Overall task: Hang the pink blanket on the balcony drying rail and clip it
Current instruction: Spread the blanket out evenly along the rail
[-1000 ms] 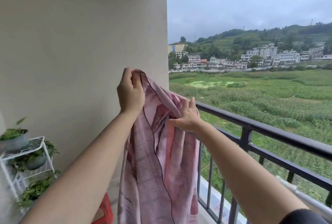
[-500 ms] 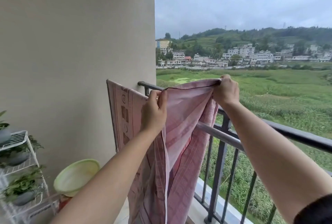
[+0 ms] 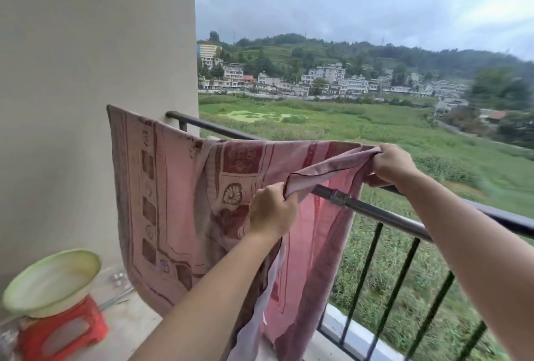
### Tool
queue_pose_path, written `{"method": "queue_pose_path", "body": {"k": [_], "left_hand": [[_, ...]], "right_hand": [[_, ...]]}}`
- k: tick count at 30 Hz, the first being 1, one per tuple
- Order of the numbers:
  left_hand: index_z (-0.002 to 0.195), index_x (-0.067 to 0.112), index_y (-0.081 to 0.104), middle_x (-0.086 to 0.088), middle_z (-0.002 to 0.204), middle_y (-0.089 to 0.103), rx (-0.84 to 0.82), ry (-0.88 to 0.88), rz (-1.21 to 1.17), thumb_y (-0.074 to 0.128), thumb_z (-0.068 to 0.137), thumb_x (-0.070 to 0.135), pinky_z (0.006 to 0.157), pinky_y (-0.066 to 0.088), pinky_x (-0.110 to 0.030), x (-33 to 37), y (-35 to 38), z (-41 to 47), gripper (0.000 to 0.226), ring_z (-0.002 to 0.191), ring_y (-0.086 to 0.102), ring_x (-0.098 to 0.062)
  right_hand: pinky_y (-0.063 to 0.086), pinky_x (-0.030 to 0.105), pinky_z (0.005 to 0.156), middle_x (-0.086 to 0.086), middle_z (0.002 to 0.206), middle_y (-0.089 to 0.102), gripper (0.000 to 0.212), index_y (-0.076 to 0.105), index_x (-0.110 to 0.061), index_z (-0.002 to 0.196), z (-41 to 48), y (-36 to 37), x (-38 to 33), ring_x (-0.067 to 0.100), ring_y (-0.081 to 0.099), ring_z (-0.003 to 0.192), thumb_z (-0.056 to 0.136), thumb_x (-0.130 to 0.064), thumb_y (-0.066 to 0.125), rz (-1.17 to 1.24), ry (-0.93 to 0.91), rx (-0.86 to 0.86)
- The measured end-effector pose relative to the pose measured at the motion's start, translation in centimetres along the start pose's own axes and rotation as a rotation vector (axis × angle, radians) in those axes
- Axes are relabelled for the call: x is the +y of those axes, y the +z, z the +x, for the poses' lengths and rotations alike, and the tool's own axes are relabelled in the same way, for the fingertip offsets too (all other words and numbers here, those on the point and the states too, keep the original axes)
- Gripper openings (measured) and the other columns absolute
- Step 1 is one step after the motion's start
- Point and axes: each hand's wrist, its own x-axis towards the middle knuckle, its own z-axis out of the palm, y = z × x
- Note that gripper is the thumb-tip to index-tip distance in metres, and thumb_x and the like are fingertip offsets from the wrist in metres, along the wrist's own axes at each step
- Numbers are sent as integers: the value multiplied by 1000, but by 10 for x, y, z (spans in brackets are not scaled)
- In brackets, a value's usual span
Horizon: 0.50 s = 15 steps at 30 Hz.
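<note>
Balcony: both hands, left hand [image 3: 271,210] and right hand [image 3: 393,165], grip pink blanket [image 3: 179,201]; green basin [image 3: 49,282] seemingly empty.

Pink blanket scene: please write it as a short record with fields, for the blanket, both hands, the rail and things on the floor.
blanket: pink blanket, spread over drying rail, hanging down
left hand: left hand grips its edge
right hand: right hand grips its bunched top edge
clips: none visible
floor: pale basin on red stool
</note>
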Motion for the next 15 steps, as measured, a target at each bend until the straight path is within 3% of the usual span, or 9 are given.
{"method": "queue_pose_path", "body": {"k": [4, 6, 8, 10, 12, 15], "left_hand": [[78, 24, 55, 5, 63, 62, 57, 89, -111, 45, 83, 31, 48, 34, -27, 38, 8, -21, 14, 56, 58, -16], [77, 27, 50, 9, 58, 55, 111, 102, -156, 46, 86, 29, 45, 29, -18, 59, 9, -28, 11, 50, 51, -4], [72, 26, 46, 7, 55, 49, 165, 124, -173, 47, 87, 25, 44, 32, -16, 79, 12, -36, 15, 53, 51, -2], [73, 19, 49, 1, 56, 49, 207, 148, -186, 47, 87, 23, 45, 32, -20, 98, 16, -47, 14, 55, 50, -10], [76, 19, 50, 3, 60, 50, 260, 187, -171, 47, 86, 22, 48, 31, -20, 118, 22, -64, 11, 55, 46, -11], [72, 27, 43, 9, 54, 47, 295, 223, -103, 52, 87, 28, 44, 32, -25, 152, 40, -102, 17, 49, 46, -12]], "right_hand": [[60, 38, 50, 15, 80, 66, 24, 60, -8, 96, -16, -31, 17, 28, 66, 56, 98, -14, 38, -113, 13, -4], [54, 30, 47, 11, 77, 63, 30, 61, -7, 95, -24, -42, 24, 24, 61, 55, 102, -23, 37, -147, 32, -50], [52, 31, 49, 10, 78, 62, 36, 63, -5, 89, -30, -53, 32, 21, 57, 57, 105, -27, 39, -173, 1, -78], [60, 38, 61, 12, 82, 65, 36, 62, -3, 85, -36, -65, 39, 24, 62, 62, 105, -23, 40, -86, -43, -50], [61, 45, 69, 15, 90, 69, 32, 62, -1, 93, -43, -81, 47, 29, 69, 71, 104, -18, 37, 172, -139, 64], [43, 24, 66, 7, 90, 63, 27, 59, 1, 101, -66, -120, 61, 15, 56, 73, 99, -12, 35, 511, -504, 556]]}}
